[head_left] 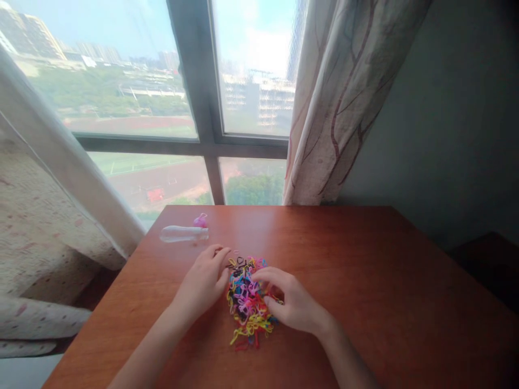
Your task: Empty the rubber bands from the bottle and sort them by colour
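A heap of small colourful elastic bands (247, 302) lies on the brown wooden table (365, 281), in front of me. My left hand (203, 281) rests at the heap's left edge, fingers curled with their tips against the bands. My right hand (290, 302) sits on the heap's right side, fingers bent and pinching into the bands. A clear plastic bottle (182, 234) lies on its side toward the far left of the table, with a small pink piece (200, 220) just behind it.
The table stands against a large window (194, 108) with a dark frame. A patterned curtain (340, 97) hangs at the right, and another curtain (48, 216) drapes at the left. A grey wall (446, 124) is at the right.
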Demonstrator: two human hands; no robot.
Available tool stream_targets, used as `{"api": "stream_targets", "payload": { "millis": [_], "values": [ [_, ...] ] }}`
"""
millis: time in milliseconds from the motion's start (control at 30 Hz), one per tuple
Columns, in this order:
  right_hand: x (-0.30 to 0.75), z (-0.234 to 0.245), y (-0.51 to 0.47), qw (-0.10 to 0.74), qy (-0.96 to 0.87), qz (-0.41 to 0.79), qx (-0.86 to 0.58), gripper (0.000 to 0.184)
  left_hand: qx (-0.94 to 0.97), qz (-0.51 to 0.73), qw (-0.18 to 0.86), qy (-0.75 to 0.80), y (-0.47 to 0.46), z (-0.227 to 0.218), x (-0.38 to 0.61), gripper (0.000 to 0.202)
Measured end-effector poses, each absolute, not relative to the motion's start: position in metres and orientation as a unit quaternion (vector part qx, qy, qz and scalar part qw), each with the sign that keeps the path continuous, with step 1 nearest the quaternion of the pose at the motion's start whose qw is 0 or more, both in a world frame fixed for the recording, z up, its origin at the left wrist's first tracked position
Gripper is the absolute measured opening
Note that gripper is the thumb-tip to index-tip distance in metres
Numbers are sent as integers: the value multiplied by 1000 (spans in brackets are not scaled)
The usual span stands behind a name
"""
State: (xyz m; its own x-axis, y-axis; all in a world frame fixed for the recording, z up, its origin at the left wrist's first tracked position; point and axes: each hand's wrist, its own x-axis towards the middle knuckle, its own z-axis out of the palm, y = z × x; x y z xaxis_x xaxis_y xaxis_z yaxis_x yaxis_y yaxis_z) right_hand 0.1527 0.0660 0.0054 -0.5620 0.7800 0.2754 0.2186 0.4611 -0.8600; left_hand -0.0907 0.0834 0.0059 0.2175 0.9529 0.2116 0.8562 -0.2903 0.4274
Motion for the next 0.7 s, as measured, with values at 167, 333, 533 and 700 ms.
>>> {"api": "stream_targets", "payload": {
  "millis": [167,333,533,700],
  "values": [
    [155,-8,76,399,-737,358,-412,42,783,215,133,568,101,-1,-74,32],
    [153,-23,87,392,-709,314,-494,32,795,215,206,529,92,2,-60,34],
    [135,-22,101,365,-758,267,-471,28,786,239,281,496,69,12,-47,35],
    [128,-16,104,334,-784,297,-430,32,758,298,349,464,46,16,-42,35]
  ]
}}
